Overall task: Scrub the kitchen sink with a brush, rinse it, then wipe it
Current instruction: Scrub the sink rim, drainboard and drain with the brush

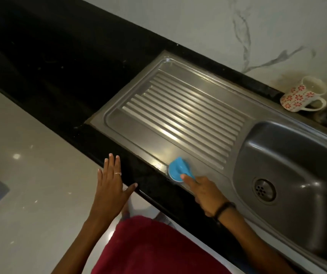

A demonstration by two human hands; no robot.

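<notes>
On the steel sink (138, 139) drainboard, right fingers (186, 177) grip the blue brush (179, 169); left fingers (111, 165) spread.

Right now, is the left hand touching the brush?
Apart. The head view shows the left hand open by the counter edge, clear of the brush, which the right hand holds.

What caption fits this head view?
Right hand scrubs the sink's drainboard edge with a blue brush; left hand hovers open.
</notes>
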